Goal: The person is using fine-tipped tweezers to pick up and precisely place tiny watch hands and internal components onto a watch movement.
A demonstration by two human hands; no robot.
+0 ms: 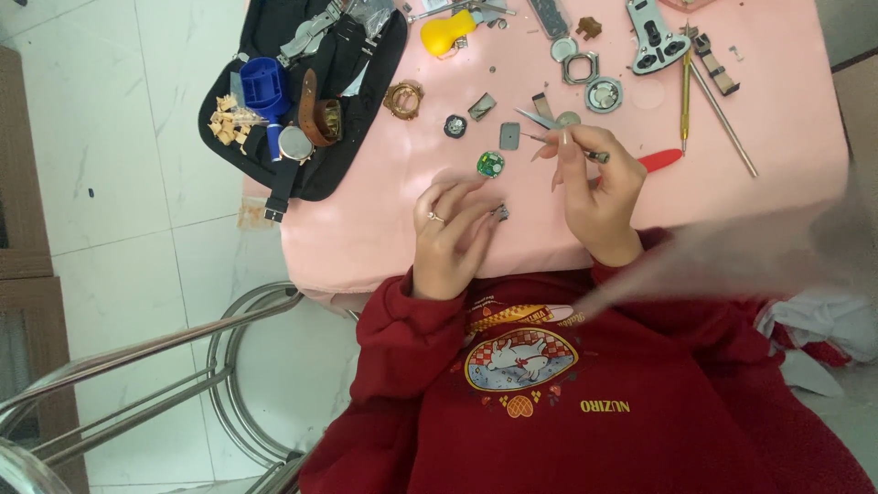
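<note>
My left hand rests on the pink table, fingers curled around a small metal watch part at its fingertips. My right hand pinches a slim screwdriver with a red handle, its tip pointing left. Just beyond that tip lie metal tweezers and a small grey square plate. A round green watch movement lies on the cloth just above my left hand. Both sleeves are dark red.
An open black tool pouch at the left holds a blue holder, a brown strap and a wristwatch. Watch cases, a yellow blower, a case opener and long screwdrivers lie along the far side. A steel stool frame stands below left.
</note>
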